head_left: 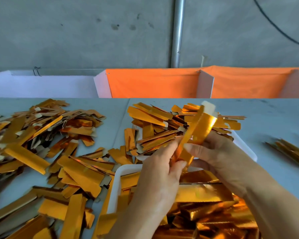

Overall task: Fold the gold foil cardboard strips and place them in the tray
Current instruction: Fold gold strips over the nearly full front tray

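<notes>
No text, label, brand, number or sign is showing legibly anywhere in this view.

Gold foil strip [199,128]: partly creased lengthwise, tilted, pale tab end toward 1 o'clock, raised above the white tray [114,187]. Tray at 5 o'clock holds folded strips. Loose strips [41,149] lie heaped at 9 o'clock.
</notes>
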The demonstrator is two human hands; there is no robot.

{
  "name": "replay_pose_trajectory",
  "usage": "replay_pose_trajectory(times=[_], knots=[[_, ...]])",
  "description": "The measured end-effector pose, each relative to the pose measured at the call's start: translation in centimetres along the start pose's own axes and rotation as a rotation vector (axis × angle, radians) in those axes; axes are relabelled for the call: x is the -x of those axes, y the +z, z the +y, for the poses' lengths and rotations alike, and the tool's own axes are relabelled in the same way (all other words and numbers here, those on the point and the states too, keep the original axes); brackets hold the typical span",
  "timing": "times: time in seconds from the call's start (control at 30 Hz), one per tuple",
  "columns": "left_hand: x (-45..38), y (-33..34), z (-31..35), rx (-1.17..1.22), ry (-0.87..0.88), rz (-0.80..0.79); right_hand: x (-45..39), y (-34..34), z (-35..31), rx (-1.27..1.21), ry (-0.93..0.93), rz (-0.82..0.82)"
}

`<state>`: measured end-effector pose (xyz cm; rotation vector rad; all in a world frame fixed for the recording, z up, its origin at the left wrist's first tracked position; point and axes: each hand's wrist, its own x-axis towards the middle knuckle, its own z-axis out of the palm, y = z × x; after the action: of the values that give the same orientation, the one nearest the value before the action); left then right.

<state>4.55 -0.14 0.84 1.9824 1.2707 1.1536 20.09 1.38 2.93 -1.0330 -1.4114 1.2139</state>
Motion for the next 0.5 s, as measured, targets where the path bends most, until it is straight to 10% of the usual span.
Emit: replay_pose_trajectory(times=[0.3, 0.5], knots=[[0.1, 0.0, -0.3, -0.329, 0.029, 0.129, -0.2, -0.5, -0.6, -0.021, -0.189, 0.431], [0.2, 0.5, 0.4, -0.438, 0.038, 0.181, -0.1, 0.4, -0.4, 0.106, -0.257, 0.397]])
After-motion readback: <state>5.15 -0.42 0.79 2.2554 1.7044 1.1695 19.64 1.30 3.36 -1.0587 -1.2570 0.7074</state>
